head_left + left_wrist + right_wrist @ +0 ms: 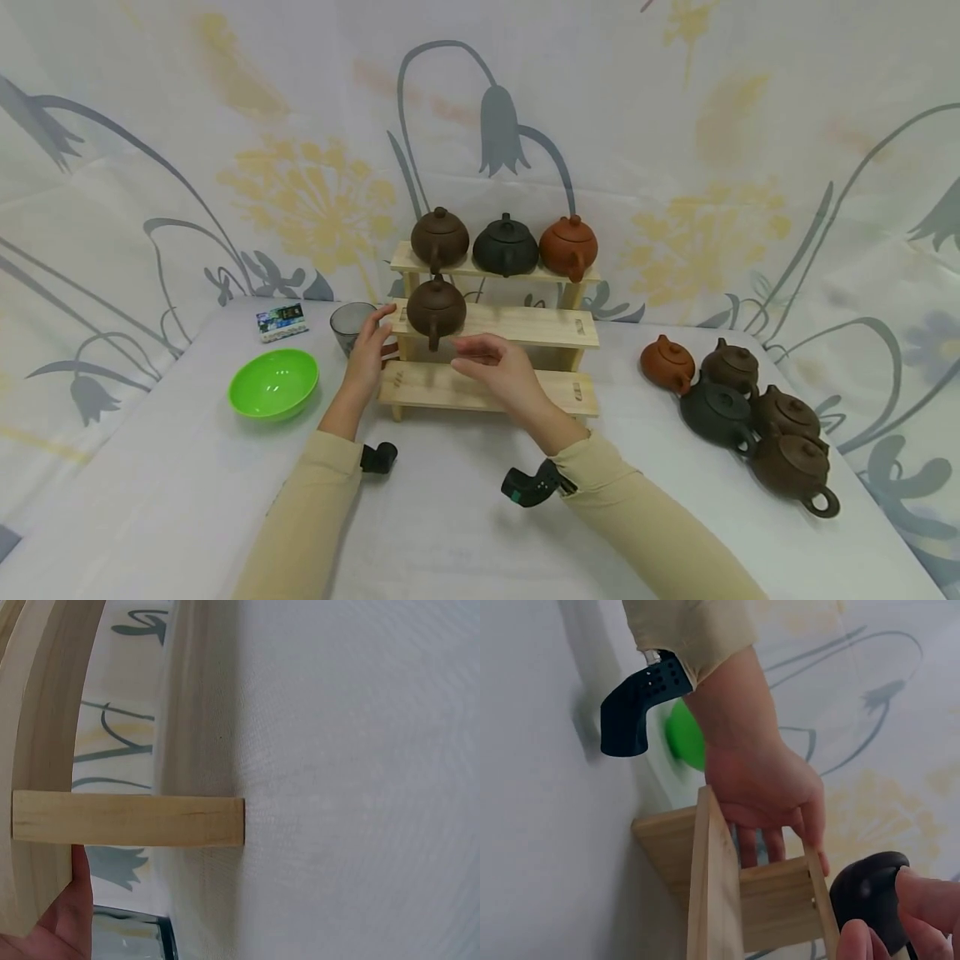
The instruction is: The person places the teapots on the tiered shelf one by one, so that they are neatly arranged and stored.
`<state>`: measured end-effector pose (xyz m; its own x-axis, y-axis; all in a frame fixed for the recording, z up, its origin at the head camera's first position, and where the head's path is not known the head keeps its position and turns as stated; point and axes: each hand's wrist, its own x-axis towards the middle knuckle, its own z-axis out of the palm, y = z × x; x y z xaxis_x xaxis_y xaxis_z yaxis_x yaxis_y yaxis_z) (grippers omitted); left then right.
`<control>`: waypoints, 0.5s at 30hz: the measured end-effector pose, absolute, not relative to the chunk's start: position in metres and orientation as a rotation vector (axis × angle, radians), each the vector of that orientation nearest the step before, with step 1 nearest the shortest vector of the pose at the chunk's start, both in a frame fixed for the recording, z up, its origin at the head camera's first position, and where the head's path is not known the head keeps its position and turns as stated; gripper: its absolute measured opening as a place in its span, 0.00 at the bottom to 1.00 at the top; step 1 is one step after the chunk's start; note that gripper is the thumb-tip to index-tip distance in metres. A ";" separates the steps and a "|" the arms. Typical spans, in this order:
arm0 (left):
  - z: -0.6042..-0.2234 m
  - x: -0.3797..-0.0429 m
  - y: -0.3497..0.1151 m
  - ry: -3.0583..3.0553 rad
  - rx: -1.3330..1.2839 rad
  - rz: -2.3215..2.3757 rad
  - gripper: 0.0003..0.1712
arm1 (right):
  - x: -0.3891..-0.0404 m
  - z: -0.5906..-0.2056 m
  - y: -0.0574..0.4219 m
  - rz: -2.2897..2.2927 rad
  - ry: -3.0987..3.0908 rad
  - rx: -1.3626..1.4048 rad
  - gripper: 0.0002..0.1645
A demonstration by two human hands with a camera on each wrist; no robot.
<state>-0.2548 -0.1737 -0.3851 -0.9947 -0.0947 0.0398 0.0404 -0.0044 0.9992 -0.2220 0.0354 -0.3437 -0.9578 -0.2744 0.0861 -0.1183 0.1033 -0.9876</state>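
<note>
- Brown teapot (437,308) sits near the left end of the middle board of a wooden shelf (517,325) in the head view
- Right arm there reaches forward and across to the left, with the right hand (501,367) angled inward; thumb and fingers curve towards each other around a narrow gap, holding nothing, just beside the teapot
- Left arm reaches ahead, the left hand (365,350) raised at the shelf's left end with its fingers fairly straight against it; how firmly they press, I cannot tell
- Counted in the same view: three teapots (506,248) on the top board, one on the middle; five more teapots (716,414) on the table (450,533) at right, being one orange, one black, three brown; one green bowl (273,383), one glass (351,323), one small box (281,322) at left
- Left wrist view: one shelf leg (127,818), and part of the left hand behind the board's end, near the glass
- Right wrist view: left fingers at the shelf's end; right fingertips beside one dark teapot (866,896), contact unclear
</note>
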 end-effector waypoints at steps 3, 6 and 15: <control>-0.385 -0.254 -0.174 -2.162 0.066 -2.149 0.25 | -0.218 -0.345 0.048 -2.030 2.203 -0.408 0.18; -0.384 -0.253 -0.174 -2.177 0.076 -2.134 0.25 | -0.215 -0.346 0.060 -2.053 2.195 -0.403 0.19; -0.384 -0.253 -0.173 -2.199 0.085 -2.122 0.25 | -0.209 -0.350 0.099 -2.076 2.223 -0.266 0.20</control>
